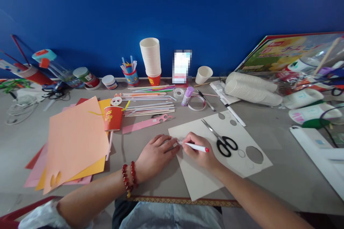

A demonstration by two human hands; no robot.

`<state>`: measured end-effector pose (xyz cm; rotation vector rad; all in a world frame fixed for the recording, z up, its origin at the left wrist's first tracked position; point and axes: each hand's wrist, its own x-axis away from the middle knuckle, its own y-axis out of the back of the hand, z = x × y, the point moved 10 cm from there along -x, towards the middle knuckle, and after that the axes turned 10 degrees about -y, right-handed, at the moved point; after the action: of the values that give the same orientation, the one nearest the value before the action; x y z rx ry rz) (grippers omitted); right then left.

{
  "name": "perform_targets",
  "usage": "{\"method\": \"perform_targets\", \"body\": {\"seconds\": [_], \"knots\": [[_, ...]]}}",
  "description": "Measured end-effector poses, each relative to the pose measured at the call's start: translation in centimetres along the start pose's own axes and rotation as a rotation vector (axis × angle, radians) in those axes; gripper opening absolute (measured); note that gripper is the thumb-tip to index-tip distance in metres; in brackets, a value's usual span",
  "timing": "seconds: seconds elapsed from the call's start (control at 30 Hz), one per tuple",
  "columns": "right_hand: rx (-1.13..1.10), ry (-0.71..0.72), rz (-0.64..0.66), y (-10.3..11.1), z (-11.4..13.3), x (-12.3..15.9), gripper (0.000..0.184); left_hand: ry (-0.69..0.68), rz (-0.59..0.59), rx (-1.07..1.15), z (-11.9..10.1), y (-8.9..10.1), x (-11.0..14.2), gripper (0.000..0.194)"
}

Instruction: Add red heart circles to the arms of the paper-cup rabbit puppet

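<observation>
My right hand [200, 152] is closed around a white marker pen [197, 147] with a red end. The pen's tip points left, close to the fingertips of my left hand [158, 154]. That left hand lies palm down with its fingers stretched out, at the left edge of a sheet of white paper [193, 182]. A small pale piece seems to lie under its fingertips, mostly hidden. Scissors with black handles [224, 143] rest on the white sheet, right of my right hand. The sheet has several round holes cut in it.
Coloured paper sheets [77, 139] lie stacked at left, beside a red paper cup [113, 118] with a rabbit face. Straws [150, 103], a pink strip [139, 125], a glue stick [187, 96] and tape [178, 93] lie ahead. Stacked cups [150, 57] stand against the blue wall.
</observation>
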<state>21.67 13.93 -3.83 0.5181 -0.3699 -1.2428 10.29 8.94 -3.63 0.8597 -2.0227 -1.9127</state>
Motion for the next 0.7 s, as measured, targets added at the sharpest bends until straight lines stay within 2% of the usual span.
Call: {"method": "perform_targets", "body": {"seconds": [0.37,0.7], "knots": [[0.014,-0.013,0.014,0.0,0.12,-0.08,0.013,-0.033,0.025,-0.013,-0.22,-0.26,0.12,0.038],[0.003,-0.007,0.023,-0.12,-0.03,0.02,0.014,-0.043,0.03,0.024,0.24,0.34,0.05,0.032]]}}
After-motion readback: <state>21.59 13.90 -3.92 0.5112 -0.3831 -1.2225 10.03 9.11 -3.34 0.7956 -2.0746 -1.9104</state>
